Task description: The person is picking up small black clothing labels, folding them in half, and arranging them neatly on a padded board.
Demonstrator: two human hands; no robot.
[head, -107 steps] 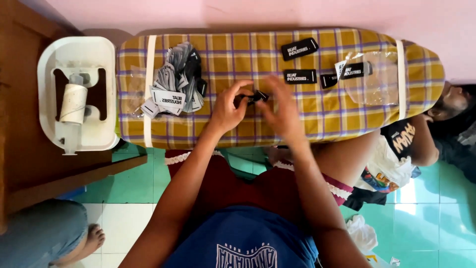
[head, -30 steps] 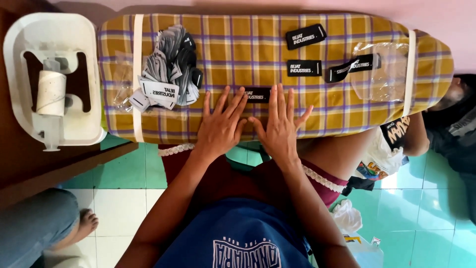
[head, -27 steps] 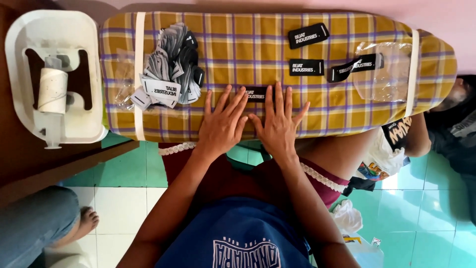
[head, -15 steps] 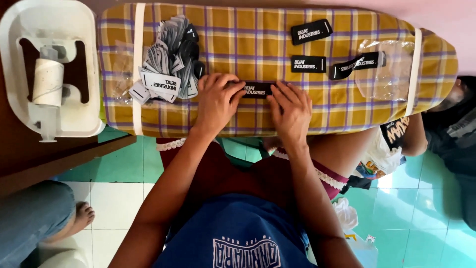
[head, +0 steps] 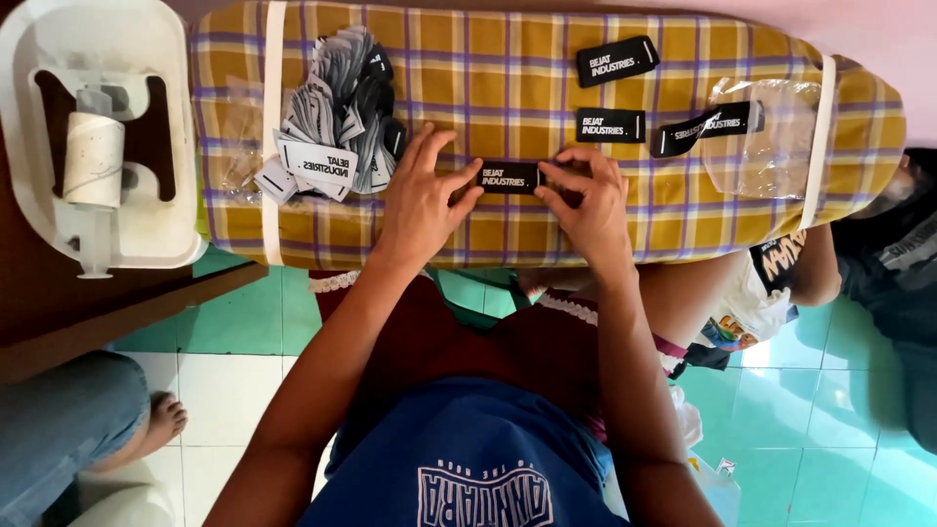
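Small black woven label with white lettering, flat on yellow-and-purple checked padded board, near front edge, between both hands. Left hand with fingers spread and curled, fingertips pinching label's left end; right hand likewise bent, fingertips on right end. Judged very light, thin, limp and foldable, not fragile; likely to slide on cloth, so best taken at short ends and pressed flat with fingertips. Further along board: two more black labels lying separately, a folded black strip overlapping clear plastic bag. To left: loose heap of grey, black and white labels. Beyond board's left end: white plastic stand holding white roll. Beneath: green tiled floor.
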